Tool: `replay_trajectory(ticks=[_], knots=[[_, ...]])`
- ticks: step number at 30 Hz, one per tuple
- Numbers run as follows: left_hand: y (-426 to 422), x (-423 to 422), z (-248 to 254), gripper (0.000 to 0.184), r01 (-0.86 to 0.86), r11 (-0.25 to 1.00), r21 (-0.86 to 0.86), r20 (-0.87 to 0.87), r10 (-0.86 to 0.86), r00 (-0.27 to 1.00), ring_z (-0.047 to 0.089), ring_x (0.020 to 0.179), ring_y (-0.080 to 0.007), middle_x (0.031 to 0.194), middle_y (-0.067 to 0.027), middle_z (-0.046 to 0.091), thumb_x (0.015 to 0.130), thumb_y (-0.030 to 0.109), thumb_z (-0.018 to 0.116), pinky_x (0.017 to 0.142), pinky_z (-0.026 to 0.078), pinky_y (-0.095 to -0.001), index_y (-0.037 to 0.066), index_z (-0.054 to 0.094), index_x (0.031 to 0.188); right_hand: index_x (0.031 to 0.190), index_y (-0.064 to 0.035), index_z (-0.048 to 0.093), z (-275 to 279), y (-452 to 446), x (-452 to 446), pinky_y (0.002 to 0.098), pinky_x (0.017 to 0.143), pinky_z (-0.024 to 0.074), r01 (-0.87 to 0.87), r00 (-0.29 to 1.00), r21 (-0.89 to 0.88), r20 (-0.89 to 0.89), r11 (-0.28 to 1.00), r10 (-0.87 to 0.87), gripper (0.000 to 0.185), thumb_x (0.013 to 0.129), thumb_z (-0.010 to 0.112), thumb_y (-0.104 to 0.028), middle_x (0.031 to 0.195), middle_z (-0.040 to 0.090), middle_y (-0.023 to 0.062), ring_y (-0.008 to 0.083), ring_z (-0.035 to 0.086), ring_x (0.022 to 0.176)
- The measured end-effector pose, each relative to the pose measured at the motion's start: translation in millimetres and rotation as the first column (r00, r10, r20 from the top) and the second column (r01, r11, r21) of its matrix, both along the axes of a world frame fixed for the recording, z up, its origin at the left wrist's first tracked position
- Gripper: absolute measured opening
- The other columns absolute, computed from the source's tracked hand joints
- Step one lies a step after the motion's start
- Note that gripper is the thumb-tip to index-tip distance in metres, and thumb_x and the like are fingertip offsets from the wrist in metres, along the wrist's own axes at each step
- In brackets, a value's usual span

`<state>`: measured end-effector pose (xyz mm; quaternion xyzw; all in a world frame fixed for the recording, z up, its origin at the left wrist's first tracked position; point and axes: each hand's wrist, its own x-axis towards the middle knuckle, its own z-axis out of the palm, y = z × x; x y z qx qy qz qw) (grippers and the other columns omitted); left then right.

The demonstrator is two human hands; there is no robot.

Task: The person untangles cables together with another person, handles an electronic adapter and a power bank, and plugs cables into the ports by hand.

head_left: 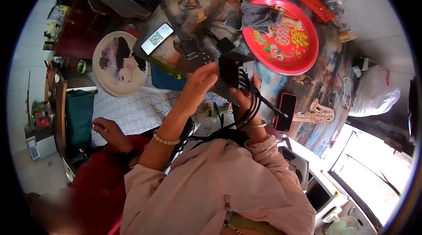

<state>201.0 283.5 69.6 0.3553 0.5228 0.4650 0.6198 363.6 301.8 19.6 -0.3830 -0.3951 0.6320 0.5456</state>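
Note:
My right hand (243, 99), with a bangle at the wrist, grips a black box (229, 73) with a paler side. Several black cables (252, 103) loop from that side over my right hand and down toward my lap. My left hand (201, 84), wearing a beaded bracelet, is just left of the box with its fingers stretched out and nothing in them. Past the box, a small black block (225, 45) with a cord lies on the painted table (193, 11). What the box is exactly cannot be made out.
On the table are a phone showing a QR code (157, 38), a red tray (313, 46) with a grey cloth (261, 17), and a dark phone in a red case (286, 111). A round stool (102, 68) stands left. Another person's hand (112, 134) is at lower left.

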Motion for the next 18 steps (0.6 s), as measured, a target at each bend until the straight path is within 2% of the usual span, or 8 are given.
replay_trajectory(ticks=[1,2,4,6,8,9,12,18], knots=[[3,-4,-1,0.05,0.025,0.999,-0.042,-0.021,-0.026,0.999,0.049,0.108,-0.0188,0.12,-0.0081,0.049,0.088,0.033,0.053,0.088,0.042,-0.0329,0.006,0.039,0.128,0.127,-0.0008,0.036,17,3,4,0.03,0.09,0.039,-0.049,0.948,0.032,0.317,0.998,0.036,0.076,0.06,0.069,-0.003,0.113,0.051,0.0105,0.0187,0.049,0.103],[6,-7,-1,0.05,0.028,0.999,-0.045,-0.03,-0.029,0.999,0.049,0.108,-0.0188,0.12,-0.0081,0.049,0.088,0.033,0.053,0.088,0.042,-0.0329,0.006,0.039,0.128,0.126,-0.0008,0.038,-3,2,0,0.0303,0.089,0.0392,0.002,0.948,0.136,0.315,0.991,-0.045,0.075,0.06,0.071,-0.006,0.113,0.051,0.0128,0.0202,0.049,0.103],[10,-14,0,0.054,0.018,0.981,-0.194,0.04,-0.01,0.999,0.051,0.107,-0.0209,0.121,-0.0081,0.048,0.087,0.04,0.052,0.087,0.042,-0.034,0.008,0.038,0.129,0.125,-0.0006,0.04,-9,10,2,0.0315,0.09,0.0389,-0.108,0.919,0.171,0.393,0.979,0.032,0.073,0.06,0.073,-0.007,0.115,0.05,0.0145,0.0232,0.049,0.106],[16,-21,0,0.057,0.049,0.972,-0.228,0.082,-0.031,0.996,0.053,0.102,-0.0202,0.119,-0.008,0.048,0.088,0.041,0.05,0.083,0.043,-0.0317,0.006,0.036,0.131,0.122,-0.0004,0.043,-10,11,-3,0.0337,0.091,0.0385,-0.072,0.918,0.228,0.397,0.971,-0.025,0.07,0.06,0.074,-0.008,0.118,0.049,0.0169,0.0287,0.048,0.108],[21,-24,2,0.059,0.087,0.963,-0.255,0.128,-0.056,0.99,0.056,0.097,-0.0195,0.116,-0.008,0.048,0.089,0.042,0.048,0.079,0.043,-0.0294,0.005,0.034,0.132,0.127,-0.0021,0.039,-1,15,1,0.0285,0.086,0.0414,-0.141,0.781,0.376,0.611,0.916,-0.131,0.07,0.064,0.071,-0.004,0.116,0.051,0.0129,0.0204,0.052,0.101],[23,-24,3,0.058,0.094,0.957,-0.276,0.134,-0.059,0.989,0.057,0.095,-0.0207,0.116,-0.0083,0.048,0.089,0.042,0.049,0.077,0.044,-0.03,0.005,0.035,0.131,0.121,0.0004,0.043,7,15,-1,0.0373,0.09,0.0391,-0.146,0.799,0.336,0.594,0.931,-0.089,0.067,0.063,0.075,-0.013,0.115,0.048,0.0201,0.0356,0.048,0.105],[29,-30,0,0.054,0.133,0.945,-0.298,0.186,-0.079,0.979,0.059,0.09,-0.0224,0.114,-0.0085,0.049,0.089,0.042,0.049,0.075,0.045,-0.0312,0.007,0.038,0.128,0.121,0.0004,0.043,15,15,-2,0.0379,0.089,0.0396,-0.174,0.732,0.449,0.654,0.876,-0.19,0.066,0.064,0.074,-0.014,0.114,0.049,0.0199,0.0361,0.048,0.104],[38,-33,-8,0.04,0.223,0.927,-0.302,0.249,-0.149,0.957,0.06,0.086,-0.021,0.105,-0.0059,0.057,0.092,0.036,0.045,0.077,0.048,-0.0342,0.008,0.046,0.12,0.121,0.0001,0.044,6,13,-6,0.0394,0.089,0.0392,-0.218,0.698,0.458,0.691,0.862,-0.191,0.069,0.06,0.073,-0.01,0.116,0.048,0.0194,0.036,0.047,0.104]])
